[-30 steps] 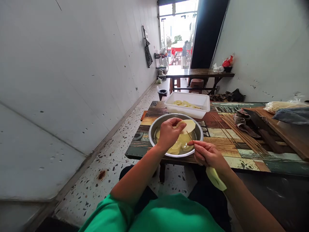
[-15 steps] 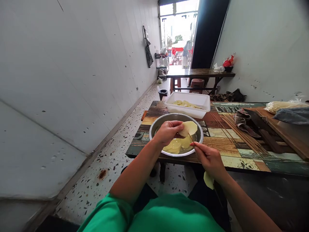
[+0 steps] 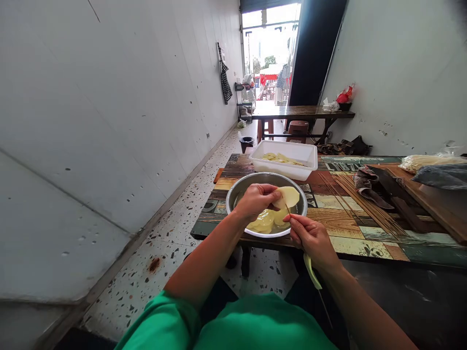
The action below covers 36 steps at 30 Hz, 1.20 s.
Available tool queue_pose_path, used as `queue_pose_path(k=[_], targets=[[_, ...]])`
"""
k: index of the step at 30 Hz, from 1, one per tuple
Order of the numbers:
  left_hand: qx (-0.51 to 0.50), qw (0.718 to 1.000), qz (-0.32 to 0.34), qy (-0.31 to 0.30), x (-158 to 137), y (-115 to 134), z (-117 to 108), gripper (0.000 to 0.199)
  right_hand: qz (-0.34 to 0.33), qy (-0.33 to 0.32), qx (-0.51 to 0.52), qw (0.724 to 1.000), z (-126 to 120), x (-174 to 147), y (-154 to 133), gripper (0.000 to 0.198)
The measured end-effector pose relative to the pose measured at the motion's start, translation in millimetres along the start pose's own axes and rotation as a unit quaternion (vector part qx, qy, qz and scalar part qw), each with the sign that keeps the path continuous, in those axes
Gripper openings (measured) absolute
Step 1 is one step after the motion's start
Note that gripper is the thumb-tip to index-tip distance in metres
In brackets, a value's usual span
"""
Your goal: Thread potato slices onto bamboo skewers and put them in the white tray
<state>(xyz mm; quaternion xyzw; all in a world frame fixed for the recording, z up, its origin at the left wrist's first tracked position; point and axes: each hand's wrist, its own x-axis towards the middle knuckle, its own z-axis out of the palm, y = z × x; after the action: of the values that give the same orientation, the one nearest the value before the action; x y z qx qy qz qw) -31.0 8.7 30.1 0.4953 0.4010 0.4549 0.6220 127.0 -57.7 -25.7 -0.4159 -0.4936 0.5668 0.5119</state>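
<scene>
Above a metal bowl (image 3: 230,214), my left hand (image 3: 257,200) pinches a thin, pale potato slice (image 3: 289,196). My right hand (image 3: 310,236) is closed around a thin wooden skewer (image 3: 288,210), whose upper end meets the held slice. Another potato slice (image 3: 312,273) is threaded on the skewer below my right hand, and the stick's lower end hangs beyond it. In the bowl, several more potato slices (image 3: 264,221) lie in water, partly hidden by my hands.
Behind the bowl stands a white plastic tub (image 3: 310,167) with skewered slices inside. Loose bamboo skewers (image 3: 365,206) lie on the patterned table (image 3: 328,216) to the right, beside a cloth (image 3: 367,184), a cleaver-like dark tool (image 3: 404,209) and a wooden board (image 3: 434,204).
My right hand has shifted slightly left, closer to the slice in my left hand. The threaded slice below it has swung and now shows more edge-on.
</scene>
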Motion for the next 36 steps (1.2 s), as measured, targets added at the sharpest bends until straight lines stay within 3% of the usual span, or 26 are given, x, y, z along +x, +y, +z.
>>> queue_pose_path(k=[3, 6, 13, 15, 17, 18, 20, 22, 23, 24, 25, 27, 28, 30, 32, 36], targets=[[0.022, 0.999, 0.016, 0.020, -1, 0, 4, 0.022, -0.004, 0.016, 0.000, 1.000, 4, 0, -4, 0.033], [-0.031, 0.999, -0.014, 0.014, -1, -1, 2, 0.029, -0.008, 0.003, -0.007, 1.000, 3, -1, -10, 0.034], [-0.136, 0.985, -0.101, -0.020, 0, -3, -6, 0.033, 0.075, -0.131, 0.133, 0.980, -10, 2, -15, 0.037], [-0.135, 0.986, -0.101, -0.016, 0, -3, -4, 0.030, 0.058, -0.120, 0.081, 0.988, -12, 2, -14, 0.040], [-0.111, 0.991, -0.078, 0.001, -1, -4, 0, 0.026, -0.015, -0.057, -0.074, 0.996, -12, 0, -11, 0.039], [-0.094, 0.994, -0.062, 0.014, -2, -5, 3, 0.024, -0.069, -0.012, -0.176, 0.982, -11, -2, -10, 0.037], [-0.061, 0.997, -0.032, 0.043, -3, -8, 9, 0.020, -0.165, 0.066, -0.368, 0.913, -8, -7, -8, 0.033], [-0.045, 0.996, -0.015, 0.069, -3, -11, 13, 0.017, -0.203, 0.097, -0.477, 0.849, -6, -11, -7, 0.034], [-0.046, 0.996, -0.014, 0.077, -3, -12, 15, 0.016, -0.206, 0.099, -0.489, 0.842, -5, -12, -8, 0.034], [-0.053, 0.995, -0.016, 0.081, -3, -14, 15, 0.016, -0.199, 0.093, -0.472, 0.854, -5, -12, -8, 0.033], [-0.064, 0.994, -0.021, 0.081, -2, -15, 15, 0.017, -0.182, 0.079, -0.424, 0.884, -6, -11, -9, 0.032], [-0.090, 0.993, -0.033, 0.076, -1, -16, 13, 0.019, -0.104, 0.014, -0.244, 0.964, -9, -7, -10, 0.033], [-0.100, 0.992, -0.035, 0.073, -1, -16, 12, 0.019, -0.049, -0.028, -0.130, 0.990, -10, -5, -10, 0.034], [-0.106, 0.991, -0.029, 0.073, 0, -16, 11, 0.019, 0.043, -0.093, 0.075, 0.992, -12, -2, -9, 0.037], [-0.090, 0.993, -0.013, 0.077, -1, -17, 11, 0.017, 0.076, -0.106, 0.183, 0.974, -11, -1, -6, 0.034], [-0.004, 0.994, 0.050, 0.099, -4, -20, 13, 0.015, 0.054, -0.042, 0.168, 0.983, -4, -6, -3, 0.027]])
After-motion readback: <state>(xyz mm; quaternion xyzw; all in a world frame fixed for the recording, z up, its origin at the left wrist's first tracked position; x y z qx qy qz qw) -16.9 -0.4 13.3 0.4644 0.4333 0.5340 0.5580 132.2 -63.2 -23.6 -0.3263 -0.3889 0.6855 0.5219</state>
